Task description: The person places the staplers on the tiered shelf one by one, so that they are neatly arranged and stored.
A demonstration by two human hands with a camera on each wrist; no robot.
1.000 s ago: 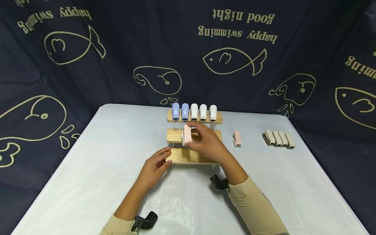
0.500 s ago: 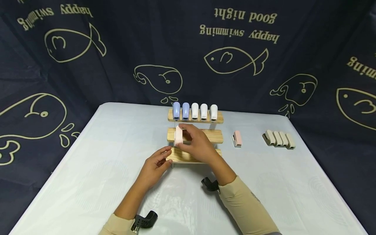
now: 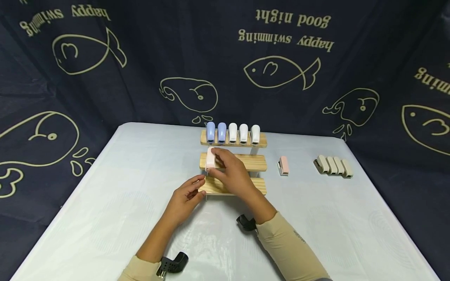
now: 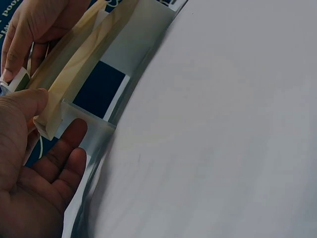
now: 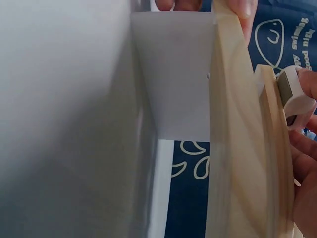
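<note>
A pale pink mini stapler (image 3: 210, 158) is pinched between the thumb and fingers of my right hand (image 3: 234, 173), at the left end of the middle shelf (image 3: 249, 160). The right wrist view shows the stapler (image 5: 298, 96) against that shelf's edge; whether it bears on the wood I cannot tell. My left hand (image 3: 183, 202) holds the left end of the bottom shelf (image 3: 232, 186), thumb and fingers at opposite edges. Its other fingers (image 4: 74, 136) lie beside the clear side panel (image 4: 91, 121). Purple staplers (image 3: 216, 132) and white staplers (image 3: 243, 134) stand on the top shelf.
One more pink stapler (image 3: 283, 166) lies on the white-covered table (image 3: 116, 218), right of the rack. Farther right is a row of several beige staplers (image 3: 334, 165). A dark printed cloth (image 3: 225, 50) hangs behind the table.
My right hand has carried the pink stapler left, from near the shelf's middle to its left end, and slightly back in the last half second. The left hand has stayed at the rack.
</note>
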